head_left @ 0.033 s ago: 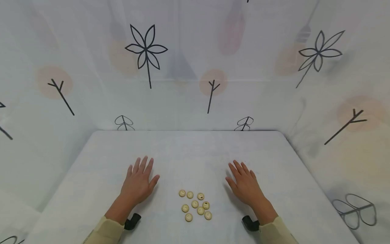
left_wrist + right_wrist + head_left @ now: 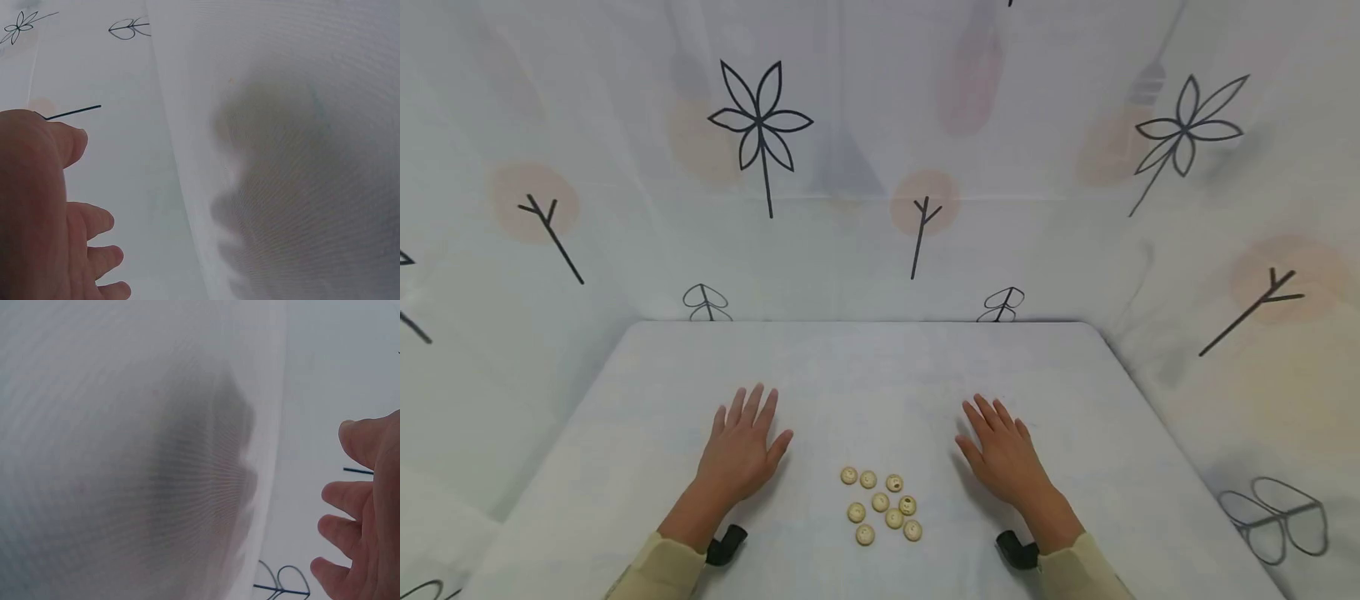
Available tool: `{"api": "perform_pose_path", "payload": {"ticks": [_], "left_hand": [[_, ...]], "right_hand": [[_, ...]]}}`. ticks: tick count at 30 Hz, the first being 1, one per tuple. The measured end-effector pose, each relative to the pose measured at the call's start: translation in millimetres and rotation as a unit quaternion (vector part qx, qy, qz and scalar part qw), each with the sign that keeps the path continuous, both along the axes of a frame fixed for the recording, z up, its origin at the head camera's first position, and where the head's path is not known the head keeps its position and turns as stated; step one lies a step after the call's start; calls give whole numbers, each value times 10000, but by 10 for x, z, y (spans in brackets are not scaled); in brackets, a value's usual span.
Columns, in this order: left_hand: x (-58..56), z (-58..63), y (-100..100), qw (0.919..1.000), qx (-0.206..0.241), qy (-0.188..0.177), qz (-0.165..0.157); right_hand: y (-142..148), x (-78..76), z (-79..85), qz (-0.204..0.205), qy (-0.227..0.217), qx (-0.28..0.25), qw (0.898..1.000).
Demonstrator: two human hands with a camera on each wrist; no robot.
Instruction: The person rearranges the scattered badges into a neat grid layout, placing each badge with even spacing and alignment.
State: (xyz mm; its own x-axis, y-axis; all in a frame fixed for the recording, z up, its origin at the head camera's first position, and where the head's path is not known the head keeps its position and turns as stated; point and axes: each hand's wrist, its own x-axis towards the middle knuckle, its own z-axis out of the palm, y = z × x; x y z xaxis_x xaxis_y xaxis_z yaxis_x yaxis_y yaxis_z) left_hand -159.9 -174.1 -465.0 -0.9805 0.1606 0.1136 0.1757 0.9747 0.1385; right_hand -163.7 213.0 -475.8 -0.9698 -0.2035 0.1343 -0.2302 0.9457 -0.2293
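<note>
Several small round pale wooden buttons (image 2: 880, 502) lie in a loose cluster on the white table (image 2: 865, 375), between the two hands. To the left of them my left hand (image 2: 741, 454) is held palm down with its fingers straight and spread. My right hand (image 2: 1002, 458) mirrors it on the other side, fingers extended, thumb toward the buttons. Neither hand holds anything. In the left wrist view, the left hand (image 2: 37, 212) stands apart from its shadow on the cloth. The right wrist view shows the right hand (image 2: 369, 506) likewise off the surface.
A white cloth backdrop (image 2: 850, 258) with printed flowers and twigs rises behind the table's far edge and along both sides. Black wrist mounts (image 2: 727, 546) sit beside the cuffs of the pale yellow sleeves (image 2: 658, 571).
</note>
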Motion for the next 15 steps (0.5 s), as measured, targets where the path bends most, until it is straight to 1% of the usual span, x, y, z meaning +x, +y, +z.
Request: {"api": "perform_pose_path", "payload": {"ticks": [8,15], "left_hand": [[64,-10,3,10000,46,-51,23],[50,29,59,10000,-37,-22,-33]], "right_hand": [[-32,4,-9,81,91,5,9999],[-120,1,65,139,119,-67,9998]]}}
